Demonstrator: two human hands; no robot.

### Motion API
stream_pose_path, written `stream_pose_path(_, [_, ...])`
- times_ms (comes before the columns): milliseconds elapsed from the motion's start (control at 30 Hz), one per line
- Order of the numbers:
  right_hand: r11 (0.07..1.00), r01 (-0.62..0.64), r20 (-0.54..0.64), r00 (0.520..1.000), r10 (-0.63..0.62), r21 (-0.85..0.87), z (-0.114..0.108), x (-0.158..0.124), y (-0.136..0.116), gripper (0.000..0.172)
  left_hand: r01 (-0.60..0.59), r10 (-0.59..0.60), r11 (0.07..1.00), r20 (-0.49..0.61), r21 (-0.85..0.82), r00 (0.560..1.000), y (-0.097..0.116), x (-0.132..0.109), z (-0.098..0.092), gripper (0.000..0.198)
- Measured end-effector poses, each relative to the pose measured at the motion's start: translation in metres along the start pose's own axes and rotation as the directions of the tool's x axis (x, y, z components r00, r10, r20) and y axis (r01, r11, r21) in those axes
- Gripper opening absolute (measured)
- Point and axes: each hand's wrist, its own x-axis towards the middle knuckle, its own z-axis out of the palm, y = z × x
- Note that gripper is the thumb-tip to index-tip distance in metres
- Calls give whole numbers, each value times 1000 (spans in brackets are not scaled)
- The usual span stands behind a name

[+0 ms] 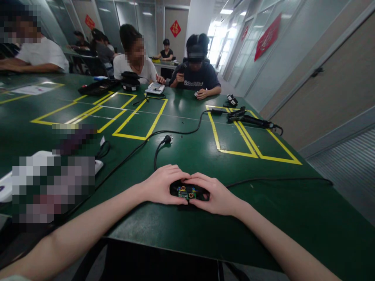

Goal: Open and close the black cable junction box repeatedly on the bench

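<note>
Near the front edge of the green table, both of my hands curl round a small black casing (202,191) whose kind I cannot make out. Inside it shows a circuit board (183,194) with two copper-coloured coils. My left hand (164,184) grips the left side, thumb at the near edge and fingers over the far edge. From the right, my right hand (215,195) grips it the same way. The fingertips of both hands almost meet. A black cable with a plug (167,139) lies just beyond my left hand. The casing's underside is hidden.
Yellow tape rectangles (238,152) mark the green table (293,203). A long black cord (129,156) crosses it towards a black tool-like object (249,119) at the far right. White power strips (29,168) lie at left, partly blurred. Several people sit across the table.
</note>
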Motion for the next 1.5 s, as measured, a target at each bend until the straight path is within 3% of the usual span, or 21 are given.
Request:
stream_pose_path(167, [999, 36, 0, 999, -36, 1, -16, -6, 5, 25, 22, -24, 999, 56, 38, 998, 0, -1, -1, 54])
stream_pose_path(367, [995, 54, -4, 999, -54, 89, -16, -6, 16, 18, 22, -27, 998, 82, 58, 996, 1, -2, -1, 38])
stream_pose_path(667, [996, -73, 44, 997, 71, 55, -14, -5, 19, 32, 33, -41, 997, 107, 70, 993, -1, -2, -1, 37])
stream_pose_path(1033, [1000, -3, -105, 994, 0, -23, -2, -3, 22, 34, 34, -37, 998, 66, 45, 997, -13, -2, 7, 70])
stream_pose_path(1233, [990, -63, -126, 991, 48, -125, 3, -3, 27, 30, 49, -54, 998, 106, 51, 993, -16, -3, 5, 87])
stream_pose_path(1367, [980, -123, -132, 986, 102, -159, 1, -3, 26, 25, 55, -60, 996, 77, 65, 995, -16, -2, 2, 64])
stream_pose_path(1500, [976, -83, -178, 983, 47, -201, -4, -3, 20, 30, 82, -83, 995, 16, 58, 996, -14, -1, 3, 34])
